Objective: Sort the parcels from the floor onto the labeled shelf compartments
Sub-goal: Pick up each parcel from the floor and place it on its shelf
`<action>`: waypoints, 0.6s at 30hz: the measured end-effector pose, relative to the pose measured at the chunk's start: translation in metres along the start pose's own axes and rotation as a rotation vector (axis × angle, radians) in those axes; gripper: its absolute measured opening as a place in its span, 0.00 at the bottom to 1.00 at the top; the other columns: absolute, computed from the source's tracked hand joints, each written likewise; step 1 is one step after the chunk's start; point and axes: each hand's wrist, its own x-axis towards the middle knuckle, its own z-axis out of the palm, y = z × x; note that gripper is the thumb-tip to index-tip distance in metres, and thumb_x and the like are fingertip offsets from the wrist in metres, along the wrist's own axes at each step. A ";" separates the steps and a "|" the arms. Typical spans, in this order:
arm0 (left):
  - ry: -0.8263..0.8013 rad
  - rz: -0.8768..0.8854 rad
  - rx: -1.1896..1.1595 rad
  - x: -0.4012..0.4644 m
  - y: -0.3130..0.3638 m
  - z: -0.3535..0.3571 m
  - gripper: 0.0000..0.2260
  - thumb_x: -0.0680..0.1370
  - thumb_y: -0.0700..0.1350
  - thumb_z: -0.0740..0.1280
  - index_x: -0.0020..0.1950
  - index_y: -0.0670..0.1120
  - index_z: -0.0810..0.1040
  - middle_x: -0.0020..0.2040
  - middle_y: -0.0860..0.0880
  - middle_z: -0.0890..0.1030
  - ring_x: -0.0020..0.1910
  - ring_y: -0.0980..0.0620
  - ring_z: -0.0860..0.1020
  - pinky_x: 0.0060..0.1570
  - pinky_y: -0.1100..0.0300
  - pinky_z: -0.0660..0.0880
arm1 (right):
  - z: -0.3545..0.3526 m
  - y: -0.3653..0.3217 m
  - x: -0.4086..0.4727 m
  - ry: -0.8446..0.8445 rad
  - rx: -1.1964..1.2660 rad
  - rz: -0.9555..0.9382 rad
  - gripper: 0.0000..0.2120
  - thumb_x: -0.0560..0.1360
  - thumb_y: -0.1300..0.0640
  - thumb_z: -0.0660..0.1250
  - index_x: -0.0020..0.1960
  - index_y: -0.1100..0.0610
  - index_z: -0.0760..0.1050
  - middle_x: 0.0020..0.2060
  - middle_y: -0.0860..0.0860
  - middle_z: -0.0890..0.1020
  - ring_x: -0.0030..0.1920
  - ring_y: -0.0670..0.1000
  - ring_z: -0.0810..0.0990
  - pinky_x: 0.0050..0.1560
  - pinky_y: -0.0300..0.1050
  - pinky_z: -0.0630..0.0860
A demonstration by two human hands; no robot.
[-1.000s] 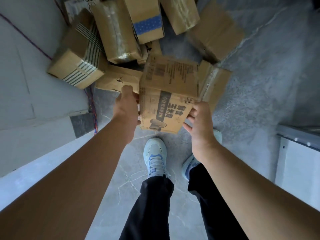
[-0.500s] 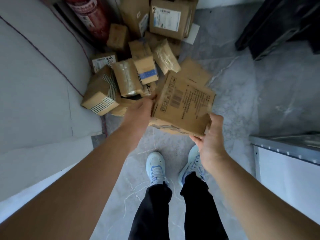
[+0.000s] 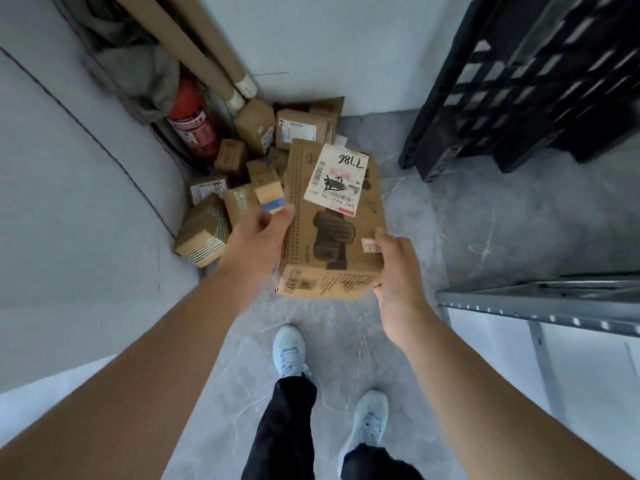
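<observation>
Since half a second ago the box (image 3: 332, 233) has turned so its top with the white label (image 3: 337, 180) faces us, and it sits higher, clear of the pile (image 3: 242, 174). We see it held in the air above the floor (image 3: 485, 220), in front of the heap of parcels in the corner. Left hand (image 3: 258, 237) grips the box's left edge, fingers curled around it; right hand (image 3: 398, 271) clasps the lower right corner, thumb on top. The label carries handwritten figures, upside down to us. Red fire extinguisher (image 3: 194, 123) stands against the wall behind the pile, beside cardboard tubes (image 3: 194, 46). A black crate (image 3: 526, 81) stands at upper right, well apart; a metal shelf (image 3: 540, 306) edge shows at right. Both shoes (image 3: 289, 351) are planted on the floor below the box.
</observation>
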 end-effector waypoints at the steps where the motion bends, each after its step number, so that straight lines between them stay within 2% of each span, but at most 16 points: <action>1: 0.006 0.003 -0.020 -0.013 0.009 -0.001 0.18 0.80 0.61 0.67 0.60 0.48 0.79 0.52 0.47 0.87 0.53 0.44 0.85 0.55 0.44 0.81 | -0.005 -0.008 -0.010 -0.016 -0.002 -0.019 0.07 0.84 0.50 0.63 0.55 0.54 0.73 0.46 0.51 0.84 0.42 0.47 0.82 0.42 0.44 0.75; 3: 0.007 0.009 -0.088 -0.040 0.026 -0.002 0.15 0.82 0.52 0.68 0.68 0.51 0.77 0.54 0.50 0.86 0.52 0.51 0.86 0.48 0.54 0.83 | -0.015 -0.024 -0.035 -0.072 -0.011 -0.068 0.10 0.84 0.55 0.60 0.63 0.52 0.76 0.51 0.51 0.87 0.47 0.49 0.85 0.45 0.45 0.78; 5: -0.002 0.041 -0.116 -0.070 0.043 -0.002 0.17 0.83 0.48 0.66 0.72 0.55 0.75 0.55 0.54 0.86 0.47 0.58 0.86 0.43 0.61 0.82 | -0.027 -0.042 -0.059 -0.146 -0.039 -0.122 0.16 0.82 0.59 0.58 0.66 0.49 0.77 0.52 0.50 0.88 0.48 0.48 0.86 0.43 0.42 0.81; 7: -0.026 0.097 -0.111 -0.102 0.061 0.000 0.20 0.79 0.46 0.66 0.71 0.58 0.77 0.53 0.53 0.87 0.49 0.53 0.87 0.51 0.54 0.84 | -0.041 -0.063 -0.086 -0.174 -0.067 -0.171 0.18 0.81 0.62 0.58 0.66 0.49 0.76 0.51 0.51 0.88 0.45 0.46 0.87 0.36 0.39 0.80; 8: -0.035 0.130 -0.115 -0.120 0.071 0.000 0.21 0.78 0.44 0.65 0.69 0.58 0.78 0.52 0.53 0.88 0.50 0.52 0.87 0.53 0.51 0.84 | -0.048 -0.073 -0.100 -0.180 -0.072 -0.194 0.18 0.80 0.62 0.59 0.66 0.49 0.76 0.51 0.52 0.88 0.44 0.46 0.86 0.35 0.38 0.79; 9: -0.033 0.167 -0.112 -0.136 0.080 0.000 0.20 0.78 0.42 0.65 0.69 0.56 0.78 0.50 0.54 0.88 0.48 0.53 0.87 0.50 0.54 0.84 | -0.055 -0.084 -0.115 -0.182 -0.071 -0.220 0.16 0.81 0.62 0.60 0.65 0.50 0.75 0.50 0.51 0.88 0.43 0.45 0.86 0.34 0.37 0.79; 11: -0.023 0.245 -0.092 -0.171 0.101 -0.003 0.17 0.80 0.38 0.65 0.67 0.52 0.77 0.48 0.55 0.86 0.42 0.58 0.85 0.37 0.64 0.80 | -0.069 -0.105 -0.142 -0.186 -0.063 -0.280 0.09 0.82 0.60 0.61 0.60 0.52 0.75 0.46 0.48 0.87 0.41 0.43 0.86 0.34 0.36 0.78; 12: -0.023 0.271 -0.085 -0.189 0.112 -0.005 0.15 0.81 0.37 0.65 0.66 0.51 0.76 0.48 0.55 0.86 0.41 0.59 0.85 0.34 0.66 0.79 | -0.076 -0.116 -0.156 -0.191 -0.059 -0.308 0.05 0.83 0.58 0.61 0.57 0.52 0.74 0.44 0.46 0.87 0.41 0.42 0.85 0.35 0.36 0.78; 13: -0.025 0.299 -0.079 -0.205 0.122 -0.008 0.13 0.82 0.37 0.65 0.65 0.49 0.76 0.49 0.54 0.85 0.41 0.60 0.85 0.34 0.67 0.79 | -0.082 -0.128 -0.171 -0.191 -0.054 -0.334 0.02 0.84 0.56 0.61 0.54 0.52 0.73 0.42 0.43 0.86 0.41 0.41 0.85 0.35 0.36 0.77; 15: -0.041 0.374 -0.055 -0.234 0.141 -0.013 0.10 0.83 0.38 0.66 0.62 0.49 0.75 0.52 0.51 0.85 0.42 0.61 0.85 0.41 0.64 0.82 | -0.092 -0.151 -0.203 -0.188 -0.045 -0.393 0.05 0.85 0.54 0.61 0.51 0.52 0.71 0.40 0.41 0.86 0.41 0.40 0.85 0.37 0.35 0.78; 16: -0.054 0.411 -0.038 -0.249 0.151 -0.017 0.09 0.83 0.39 0.66 0.61 0.51 0.75 0.54 0.51 0.85 0.44 0.60 0.85 0.46 0.60 0.83 | -0.097 -0.161 -0.218 -0.183 -0.043 -0.426 0.06 0.86 0.53 0.61 0.51 0.53 0.71 0.40 0.41 0.86 0.41 0.39 0.85 0.37 0.35 0.78; 18: -0.084 0.478 -0.008 -0.275 0.169 -0.025 0.09 0.83 0.42 0.66 0.61 0.54 0.75 0.56 0.53 0.85 0.48 0.59 0.85 0.48 0.57 0.81 | -0.102 -0.178 -0.247 -0.159 -0.046 -0.492 0.08 0.86 0.52 0.61 0.50 0.53 0.69 0.40 0.42 0.85 0.40 0.39 0.83 0.37 0.34 0.78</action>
